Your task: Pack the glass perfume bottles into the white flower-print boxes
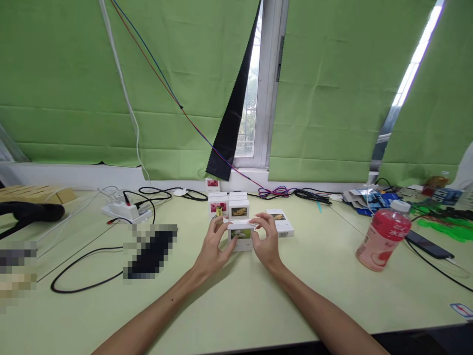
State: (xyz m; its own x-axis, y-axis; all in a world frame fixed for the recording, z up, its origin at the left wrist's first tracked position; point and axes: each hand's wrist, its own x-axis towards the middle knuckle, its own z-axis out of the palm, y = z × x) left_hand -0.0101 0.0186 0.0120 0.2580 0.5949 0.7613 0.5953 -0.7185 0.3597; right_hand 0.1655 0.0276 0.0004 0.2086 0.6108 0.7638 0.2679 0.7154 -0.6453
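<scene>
Between my two hands stands a small white box (242, 235) with a picture of white flowers on green on its front. My left hand (214, 241) grips its left side, thumb on the front and fingers at the top edge. On the right side, my right hand (268, 240) holds it the same way. Just behind are more white boxes, one with a yellow flower picture (238, 211) and one with a pink flower picture (218, 206). A small gold-coloured item (219, 211) shows by my left fingertips. Right of my right hand, another white box (284, 228) lies flat.
A pink drink bottle (384, 236) stands at the right, near a phone (428, 245). Left are a power strip (127, 211), a blurred dark object (153, 252) and a looping black cable (55, 283). Cables (310, 195) run along the back; another pink-flower box (213, 184) stands there.
</scene>
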